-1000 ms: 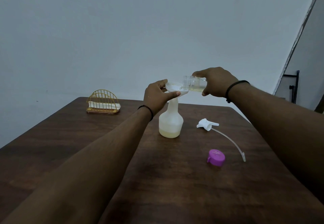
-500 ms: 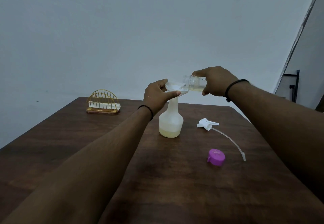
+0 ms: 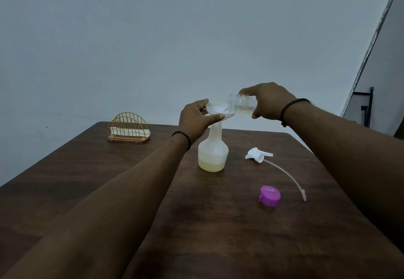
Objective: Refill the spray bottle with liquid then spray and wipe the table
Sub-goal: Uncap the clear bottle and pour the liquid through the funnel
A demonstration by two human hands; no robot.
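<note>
Fingers (image 3: 215,117) of your left hand (image 3: 194,119): curled round the rim of the white funnel (image 3: 218,109), steadying it in the neck of the spray bottle (image 3: 213,154). Right hand (image 3: 267,101): grips a small clear bottle (image 3: 241,104), tipped mouth-down over the funnel so the pale yellow liquid runs in. Spray bottle: translucent plastic, bulbous base, narrow neck, upright mid-desk (image 3: 87,180), a shallow yellow layer inside. Trigger head (image 3: 258,154) with curved dip tube: right of the bottle, laid aside for filling. Purple cap (image 3: 270,195): nearer, right. Gold wire holder (image 3: 129,130) with white napkins: far left
</note>
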